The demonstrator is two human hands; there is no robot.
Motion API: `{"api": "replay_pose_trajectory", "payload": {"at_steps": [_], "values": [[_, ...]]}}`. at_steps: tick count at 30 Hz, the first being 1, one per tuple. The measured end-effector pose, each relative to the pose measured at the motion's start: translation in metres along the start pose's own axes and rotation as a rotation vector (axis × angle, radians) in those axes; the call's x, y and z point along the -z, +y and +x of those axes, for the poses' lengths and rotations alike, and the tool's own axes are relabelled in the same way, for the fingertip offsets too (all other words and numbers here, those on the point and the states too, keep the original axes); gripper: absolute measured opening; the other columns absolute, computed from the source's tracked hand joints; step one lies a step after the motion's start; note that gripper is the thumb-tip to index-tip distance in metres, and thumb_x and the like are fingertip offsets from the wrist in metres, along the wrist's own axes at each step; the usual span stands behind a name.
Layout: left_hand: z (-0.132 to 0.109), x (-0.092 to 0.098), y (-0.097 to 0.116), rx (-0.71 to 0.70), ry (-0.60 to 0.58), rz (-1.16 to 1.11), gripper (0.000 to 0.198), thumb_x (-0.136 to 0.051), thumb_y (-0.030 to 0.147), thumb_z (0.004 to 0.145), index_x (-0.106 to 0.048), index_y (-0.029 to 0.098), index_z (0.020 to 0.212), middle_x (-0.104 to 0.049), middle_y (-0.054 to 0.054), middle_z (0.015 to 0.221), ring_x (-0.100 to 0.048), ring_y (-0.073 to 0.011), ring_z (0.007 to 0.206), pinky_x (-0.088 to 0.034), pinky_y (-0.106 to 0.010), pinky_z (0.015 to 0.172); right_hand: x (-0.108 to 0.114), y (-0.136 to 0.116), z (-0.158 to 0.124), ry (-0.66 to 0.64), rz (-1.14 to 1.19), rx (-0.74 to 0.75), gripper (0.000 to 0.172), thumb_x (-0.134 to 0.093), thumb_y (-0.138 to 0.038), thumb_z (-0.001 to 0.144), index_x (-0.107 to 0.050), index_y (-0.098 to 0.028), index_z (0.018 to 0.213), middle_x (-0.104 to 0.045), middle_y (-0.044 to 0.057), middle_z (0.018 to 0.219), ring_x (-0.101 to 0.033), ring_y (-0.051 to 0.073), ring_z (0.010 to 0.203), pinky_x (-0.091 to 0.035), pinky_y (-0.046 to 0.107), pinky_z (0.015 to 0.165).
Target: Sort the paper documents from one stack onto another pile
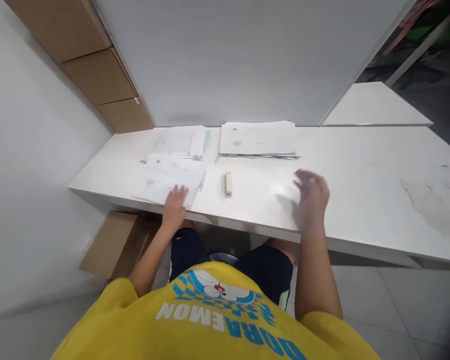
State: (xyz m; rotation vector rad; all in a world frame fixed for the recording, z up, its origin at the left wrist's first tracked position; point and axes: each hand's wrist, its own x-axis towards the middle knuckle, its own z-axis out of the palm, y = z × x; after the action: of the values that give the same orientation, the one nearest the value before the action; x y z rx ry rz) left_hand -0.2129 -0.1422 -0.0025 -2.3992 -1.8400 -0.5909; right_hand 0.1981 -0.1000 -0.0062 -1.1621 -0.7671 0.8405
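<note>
My left hand (175, 202) lies flat, fingers spread, on the near corner of a loose stack of printed papers (165, 177) at the left of the white table (360, 180). My right hand (312, 196) hovers over the bare tabletop right of centre; it is smeared by motion and its fingers are not readable. A small cream stapler (228, 183) lies between my hands. Two more paper stacks sit further back: one (182, 141) behind the left pile, a neater one (258, 139) at centre.
A grey partition (228, 60) closes the table's far side. Cardboard boxes (97, 75) are stacked at the back left, and another box (112, 245) stands on the floor under the table's left end. A second white tabletop (375, 105) lies beyond at right.
</note>
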Motion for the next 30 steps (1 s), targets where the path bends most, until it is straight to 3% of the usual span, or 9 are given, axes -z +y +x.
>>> {"api": "replay_pose_trajectory", "payload": {"at_steps": [3,5,9,12,18,21,26,28,30], "values": [[-0.056,-0.008,0.035,-0.096,-0.04,0.083,0.077,-0.042,-0.002,0.074,-0.051,0.016,0.148,-0.049,-0.009,0.156,-0.025,-0.0292,0.155,-0.029,-0.053,0.125,-0.029,0.01,-0.093,-0.566,0.26,-0.415,0.027,-0.068,-0.048,0.084,-0.069,-0.022,0.077,-0.062,0.001,0.061,-0.054,0.014,0.051,-0.045,0.029,0.053],[-0.082,-0.011,0.054,-0.193,-0.075,0.109,0.076,-0.041,-0.002,0.076,-0.049,0.015,0.149,-0.048,-0.01,0.156,-0.023,-0.029,0.155,-0.028,-0.054,0.125,-0.051,0.03,-0.155,-0.777,0.429,-0.654,0.033,-0.07,-0.053,0.082,-0.067,-0.022,0.071,-0.049,-0.003,0.046,-0.039,0.012,0.037,-0.033,0.027,0.04],[-0.104,-0.007,0.078,-0.332,-0.14,0.102,0.068,-0.04,0.0,0.083,-0.049,0.012,0.149,-0.047,-0.011,0.157,-0.021,-0.0294,0.156,-0.027,-0.053,0.125,-0.083,0.053,-0.221,-0.579,0.538,-0.788,0.032,-0.077,-0.053,0.076,-0.072,-0.027,0.093,-0.075,0.002,0.089,-0.067,0.019,0.076,-0.054,0.03,0.064],[-0.101,-0.001,0.081,-0.381,-0.168,0.071,0.066,-0.038,0.001,0.085,-0.048,0.013,0.15,-0.046,-0.011,0.157,-0.021,-0.0293,0.156,-0.026,-0.053,0.126,-0.093,0.047,-0.214,-0.549,0.51,-0.787,0.036,-0.081,-0.047,0.073,-0.073,-0.029,0.103,-0.075,0.002,0.116,-0.068,0.024,0.104,-0.056,0.036,0.086],[-0.093,0.009,0.068,-0.442,-0.177,-0.036,0.066,-0.041,0.008,0.088,-0.046,0.019,0.152,-0.05,-0.01,0.155,-0.02,-0.0292,0.156,-0.014,-0.057,0.127,-0.092,0.033,-0.185,-0.546,0.389,-0.706,0.045,-0.084,-0.047,0.069,-0.075,-0.025,0.107,-0.077,0.006,0.111,-0.067,0.031,0.114,-0.056,0.044,0.093],[-0.108,0.003,0.057,-0.467,0.043,-0.106,0.057,-0.045,0.015,0.09,-0.055,0.027,0.144,-0.062,-0.005,0.144,-0.025,-0.027,0.155,0.004,-0.056,0.128,-0.084,0.038,-0.186,-0.51,0.339,-0.664,0.046,-0.083,-0.052,0.07,-0.076,-0.024,0.105,-0.078,0.006,0.107,-0.068,0.031,0.112,-0.056,0.044,0.092],[-0.134,-0.007,0.018,0.09,0.57,-0.23,0.043,-0.042,0.031,0.098,-0.056,0.021,0.138,-0.053,-0.013,0.149,-0.034,-0.0287,0.149,-0.02,-0.055,0.124,-0.054,0.044,-0.189,-0.352,0.255,-0.633,0.046,-0.082,-0.055,0.066,-0.076,-0.023,0.099,-0.079,0.005,0.102,-0.068,0.032,0.111,-0.055,0.044,0.092],[-0.131,0.001,-0.008,0.275,0.533,-0.294,0.045,-0.037,0.039,0.1,-0.056,0.017,0.136,-0.057,-0.017,0.141,-0.044,-0.0297,0.142,-0.032,-0.052,0.119,-0.039,0.044,-0.19,-0.299,0.223,-0.62,0.044,-0.082,-0.053,0.066,-0.076,-0.023,0.097,-0.079,0.006,0.102,-0.068,0.032,0.113,-0.055,0.044,0.093],[-0.121,0.01,-0.032,0.391,0.295,-0.417,0.046,-0.041,0.046,0.099,-0.058,0.018,0.132,-0.063,-0.015,0.131,-0.055,-0.0281,0.131,-0.039,-0.047,0.115,-0.027,0.043,-0.19,-0.248,0.186,-0.623,0.041,-0.08,-0.053,0.066,-0.075,-0.023,0.093,-0.079,0.006,0.1,-0.067,0.033,0.113,-0.055,0.043,0.093]]}}
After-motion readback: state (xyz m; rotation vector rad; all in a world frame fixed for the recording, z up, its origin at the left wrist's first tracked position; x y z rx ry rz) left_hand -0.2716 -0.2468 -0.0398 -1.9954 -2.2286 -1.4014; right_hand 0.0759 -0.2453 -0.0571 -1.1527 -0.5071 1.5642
